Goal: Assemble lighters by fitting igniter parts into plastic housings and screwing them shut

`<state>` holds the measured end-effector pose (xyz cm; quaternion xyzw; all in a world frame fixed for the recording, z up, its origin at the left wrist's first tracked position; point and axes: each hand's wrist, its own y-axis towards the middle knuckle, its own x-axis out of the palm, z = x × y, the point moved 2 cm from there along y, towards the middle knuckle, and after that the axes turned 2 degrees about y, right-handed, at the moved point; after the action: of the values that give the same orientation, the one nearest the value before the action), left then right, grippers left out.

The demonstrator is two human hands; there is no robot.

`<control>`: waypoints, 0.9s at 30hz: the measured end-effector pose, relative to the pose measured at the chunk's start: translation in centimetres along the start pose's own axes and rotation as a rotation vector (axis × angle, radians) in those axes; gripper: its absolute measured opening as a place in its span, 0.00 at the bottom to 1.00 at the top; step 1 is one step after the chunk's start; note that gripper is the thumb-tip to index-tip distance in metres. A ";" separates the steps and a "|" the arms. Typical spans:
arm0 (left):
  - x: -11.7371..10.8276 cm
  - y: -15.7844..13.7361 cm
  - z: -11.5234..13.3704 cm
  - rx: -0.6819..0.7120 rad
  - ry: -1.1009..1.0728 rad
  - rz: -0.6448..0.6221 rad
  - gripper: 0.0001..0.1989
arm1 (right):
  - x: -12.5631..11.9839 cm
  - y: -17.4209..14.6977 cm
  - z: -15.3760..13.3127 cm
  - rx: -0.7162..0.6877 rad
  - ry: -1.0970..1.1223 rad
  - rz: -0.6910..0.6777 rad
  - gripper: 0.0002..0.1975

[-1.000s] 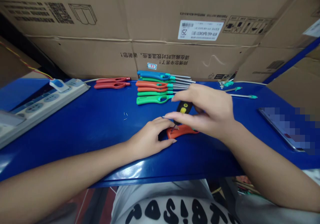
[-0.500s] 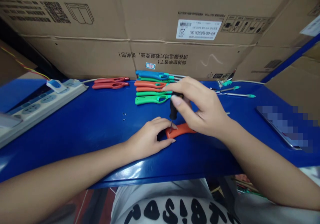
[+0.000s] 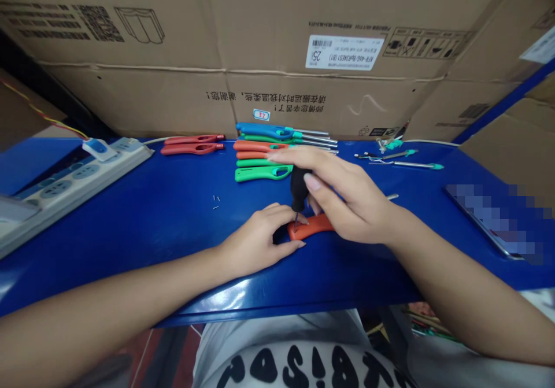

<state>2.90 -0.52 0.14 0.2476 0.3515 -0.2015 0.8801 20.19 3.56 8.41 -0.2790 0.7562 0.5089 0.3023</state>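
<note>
An orange long-nosed lighter lies flat on the blue table; its right part is hidden under my right hand. My left hand pinches the lighter's left end between thumb and fingers. In my right hand is a black-handled screwdriver, held nearly upright. Its thin shaft meets the lighter near the left end, between my left thumb and fingertips. Several small screws lie on the table left of my left hand.
Behind my hands lies a row of blue, orange and green lighters, with red handles beside it. A power strip is at left. Metal rods with green tips and a phone are at right. Cardboard walls the back.
My right hand has shifted slightly down, and its grip around the screwdriver handle has turned, with the fingers stretched further left. The lighter and my left hand have stayed in place.
</note>
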 end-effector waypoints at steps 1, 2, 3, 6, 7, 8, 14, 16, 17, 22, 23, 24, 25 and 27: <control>0.0 0.0 0.0 -0.003 0.001 0.004 0.11 | 0.0 0.0 0.0 0.015 0.047 0.006 0.19; 0.0 0.0 0.0 -0.001 0.004 0.009 0.11 | 0.0 -0.1 0.0 0.013 0.045 0.027 0.17; 0.0 0.0 0.0 0.005 0.006 0.016 0.11 | 0.0 -0.2 0.0 -0.010 -0.001 0.057 0.16; 0.0 0.0 0.1 0.020 0.002 0.026 0.09 | -0.2 -0.4 -0.2 -0.105 -0.186 0.127 0.15; 0.0 0.0 0.1 0.018 0.001 0.021 0.09 | -0.3 -0.4 -0.3 -0.107 -0.181 0.117 0.15; 0.0 0.0 0.1 0.013 0.004 0.018 0.09 | -0.2 -0.3 -0.3 -0.089 -0.127 0.093 0.16; 0.0 0.0 -0.1 0.007 0.006 0.006 0.13 | 0.0 0.0 0.0 0.059 0.043 0.069 0.17; 0.0 0.0 -0.1 0.019 0.014 0.010 0.15 | -0.1 -0.1 -0.1 0.003 -0.135 0.145 0.17; 0.0 0.0 -0.1 0.020 0.017 0.010 0.15 | -0.2 -0.1 -0.2 -0.019 -0.185 0.164 0.17; 0.0 0.0 0.1 0.002 0.000 -0.004 0.12 | -0.5 0.2 -0.9 0.050 0.032 0.058 0.17; 0.0 0.0 0.1 0.006 0.000 -0.002 0.12 | -0.5 0.2 -0.9 0.047 0.022 0.066 0.16; 0.0 0.0 0.1 0.014 0.002 0.005 0.13 | -0.6 0.1 -0.8 0.029 -0.036 0.093 0.15; 0.0 0.0 0.0 0.022 0.007 0.013 0.14 | -0.6 0.0 -0.6 -0.005 -0.120 0.139 0.15; 0.0 0.0 0.0 0.028 0.019 0.026 0.14 | -0.5 -0.3 -0.4 -0.079 -0.258 0.221 0.16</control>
<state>2.93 -0.53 0.09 0.2665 0.3536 -0.1927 0.8757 20.64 3.16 8.71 -0.1382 0.7167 0.5998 0.3279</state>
